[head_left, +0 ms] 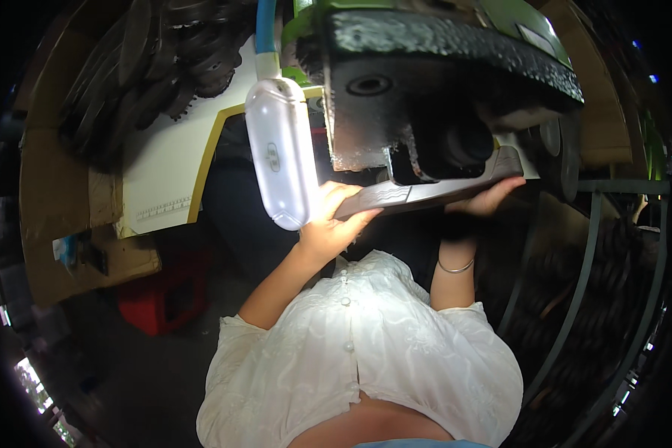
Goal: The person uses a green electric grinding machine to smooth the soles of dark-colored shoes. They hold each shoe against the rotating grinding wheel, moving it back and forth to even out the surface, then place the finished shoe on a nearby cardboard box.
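A dark grey-brown shoe sole (pixel 433 192) with wavy lines along its side lies lengthwise under the black head of a machine (pixel 403 82). My left hand (pixel 330 224) is closed on the sole's left end, fingers and thumb on either side of it. At the other end, my right hand (pixel 493 198) grips the sole from beneath, partly in shadow. The machine head hides the sole's upper face, so I cannot tell whether they touch. Just left of the sole hangs a lit white lamp (pixel 278 153), close to my left hand.
Many dark soles (pixel 160 63) are piled at the far left beside a cardboard box (pixel 48 224). A white work surface (pixel 160 179) with a yellow edge is left of the lamp. Below it stands a red stool (pixel 160 302). A green metal rack (pixel 590 246) with dark items is right.
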### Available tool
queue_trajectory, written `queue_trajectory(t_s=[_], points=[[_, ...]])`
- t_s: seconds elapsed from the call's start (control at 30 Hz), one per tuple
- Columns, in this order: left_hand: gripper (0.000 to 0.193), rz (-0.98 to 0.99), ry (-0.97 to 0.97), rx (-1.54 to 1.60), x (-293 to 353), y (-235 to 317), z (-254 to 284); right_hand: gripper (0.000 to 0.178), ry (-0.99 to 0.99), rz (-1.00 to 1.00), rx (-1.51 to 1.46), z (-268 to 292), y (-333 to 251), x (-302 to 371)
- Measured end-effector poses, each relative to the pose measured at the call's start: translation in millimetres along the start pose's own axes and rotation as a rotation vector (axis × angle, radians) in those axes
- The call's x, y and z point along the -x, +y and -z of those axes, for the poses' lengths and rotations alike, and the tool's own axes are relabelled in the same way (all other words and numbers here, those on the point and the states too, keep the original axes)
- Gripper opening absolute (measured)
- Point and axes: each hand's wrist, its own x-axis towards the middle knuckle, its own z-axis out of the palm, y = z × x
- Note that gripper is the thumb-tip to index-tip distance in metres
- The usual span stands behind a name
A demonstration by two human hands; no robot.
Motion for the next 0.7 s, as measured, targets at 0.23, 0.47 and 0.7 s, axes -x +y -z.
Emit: queue_trajectory(t_s=[0.23, 0.47, 0.7], points=[[0.031, 0.183, -0.028, -0.030, -24, 23, 26, 0.042, -0.131, -0.101, -0.015, 0, 2, -6], [0.025, 0.403, -0.028, -0.039, 3, 4, 52, 0.042, -0.294, -0.113, 0.268, 13, 19, 4], [0.026, 0.340, 0.036, 0.316, 12, 3, 51, 0.046, -0.425, -0.143, 0.208, -2, 32, 19]])
